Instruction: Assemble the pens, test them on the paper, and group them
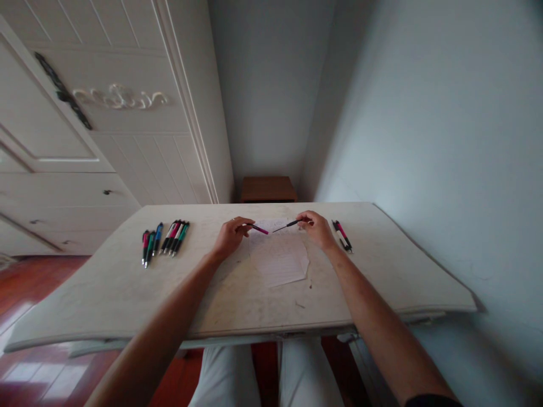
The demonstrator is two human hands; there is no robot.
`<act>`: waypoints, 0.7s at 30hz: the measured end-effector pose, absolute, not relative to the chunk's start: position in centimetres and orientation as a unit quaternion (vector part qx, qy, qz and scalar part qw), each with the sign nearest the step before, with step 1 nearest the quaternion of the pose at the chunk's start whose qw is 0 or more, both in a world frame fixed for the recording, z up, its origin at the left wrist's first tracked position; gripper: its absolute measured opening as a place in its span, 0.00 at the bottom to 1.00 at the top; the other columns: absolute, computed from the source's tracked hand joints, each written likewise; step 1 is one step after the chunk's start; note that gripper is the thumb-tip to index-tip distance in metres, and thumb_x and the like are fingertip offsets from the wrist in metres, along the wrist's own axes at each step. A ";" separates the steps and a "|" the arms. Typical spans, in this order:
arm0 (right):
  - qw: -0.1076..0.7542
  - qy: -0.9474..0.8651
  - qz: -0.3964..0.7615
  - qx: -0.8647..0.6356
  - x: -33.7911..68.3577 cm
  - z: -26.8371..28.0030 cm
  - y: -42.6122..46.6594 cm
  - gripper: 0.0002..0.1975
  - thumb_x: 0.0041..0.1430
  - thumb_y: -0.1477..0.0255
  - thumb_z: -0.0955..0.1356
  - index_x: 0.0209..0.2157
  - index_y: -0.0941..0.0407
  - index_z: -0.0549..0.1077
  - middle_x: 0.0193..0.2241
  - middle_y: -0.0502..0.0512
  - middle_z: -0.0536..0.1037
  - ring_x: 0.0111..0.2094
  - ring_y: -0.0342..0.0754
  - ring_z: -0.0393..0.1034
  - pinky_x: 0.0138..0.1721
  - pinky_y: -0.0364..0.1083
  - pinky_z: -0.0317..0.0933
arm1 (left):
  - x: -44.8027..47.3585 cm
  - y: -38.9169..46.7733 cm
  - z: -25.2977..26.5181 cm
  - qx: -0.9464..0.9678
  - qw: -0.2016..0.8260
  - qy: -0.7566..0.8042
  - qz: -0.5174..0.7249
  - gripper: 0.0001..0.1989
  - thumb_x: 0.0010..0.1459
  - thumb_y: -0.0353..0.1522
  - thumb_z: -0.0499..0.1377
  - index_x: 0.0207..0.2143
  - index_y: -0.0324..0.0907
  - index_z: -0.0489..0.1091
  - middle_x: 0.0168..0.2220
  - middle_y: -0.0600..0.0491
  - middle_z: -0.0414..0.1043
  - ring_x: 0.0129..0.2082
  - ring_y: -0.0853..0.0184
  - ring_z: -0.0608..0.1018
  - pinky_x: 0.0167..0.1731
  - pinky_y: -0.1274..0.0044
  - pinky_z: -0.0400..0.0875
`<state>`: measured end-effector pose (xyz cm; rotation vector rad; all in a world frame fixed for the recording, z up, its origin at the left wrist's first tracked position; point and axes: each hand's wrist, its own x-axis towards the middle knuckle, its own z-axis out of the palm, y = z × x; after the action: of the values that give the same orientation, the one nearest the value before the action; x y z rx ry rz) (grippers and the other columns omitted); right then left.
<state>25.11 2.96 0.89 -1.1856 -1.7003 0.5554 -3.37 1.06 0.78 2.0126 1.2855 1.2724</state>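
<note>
My left hand (231, 235) pinches a pink-purple pen barrel (260, 229), its free end pointing right. Facing it, my right hand (316, 227) grips a black pen part (292, 224) with a thin dark refill sticking out to the left. The refill's tip is close to the barrel's end, with a small gap between them. Beneath both hands lies a torn sheet of lined paper (282, 263) with writing on its upper part.
Several pens in pink, white and green (175, 237) lie side by side on the table's left, with more pens (149, 246) beside them. A pink pen (341, 230) and dark-and-white pen pieces rest at right. The white table (127, 305) meets a wall at right.
</note>
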 end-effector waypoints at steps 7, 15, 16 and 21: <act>0.507 -0.677 0.215 -0.487 25.5 1.3 2.9 0.07 0.51 0.71 0.67 0.32 0.56 0.75 0.33 0.54 0.78 0.32 0.47 0.70 0.39 0.47 0.63 | -3.4 1.0 0.8 0.741 0.209 0.475 0.426 0.11 0.55 0.33 0.56 0.36 0.42 0.78 0.33 0.49 0.80 0.33 0.64 0.79 0.38 0.73 0.73; 0.512 -0.679 0.183 -0.493 25.6 1.4 2.9 0.07 0.53 0.71 0.65 0.32 0.56 0.75 0.34 0.56 0.78 0.34 0.49 0.70 0.40 0.48 0.63 | -3.4 0.9 0.9 0.757 0.211 0.477 0.395 0.10 0.54 0.34 0.59 0.36 0.44 0.79 0.38 0.48 0.80 0.39 0.60 0.79 0.42 0.70 0.72; 0.511 -0.681 0.173 -0.496 25.6 1.4 2.9 0.07 0.53 0.71 0.65 0.32 0.56 0.75 0.34 0.56 0.78 0.34 0.49 0.70 0.40 0.48 0.63 | -3.5 0.9 1.0 0.760 0.207 0.475 0.391 0.10 0.54 0.34 0.59 0.37 0.44 0.79 0.38 0.48 0.80 0.39 0.60 0.79 0.42 0.71 0.72; 0.520 -0.684 0.124 -0.496 25.6 1.3 2.8 0.09 0.56 0.73 0.64 0.34 0.56 0.76 0.35 0.58 0.77 0.37 0.50 0.70 0.41 0.49 0.63 | -3.6 1.0 0.9 0.775 0.189 0.466 0.382 0.09 0.53 0.32 0.59 0.35 0.43 0.79 0.36 0.49 0.79 0.37 0.61 0.79 0.41 0.71 0.71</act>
<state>25.60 2.79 1.29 -1.1903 -1.6406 0.2972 -3.63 1.00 0.90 2.1795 1.3117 1.0754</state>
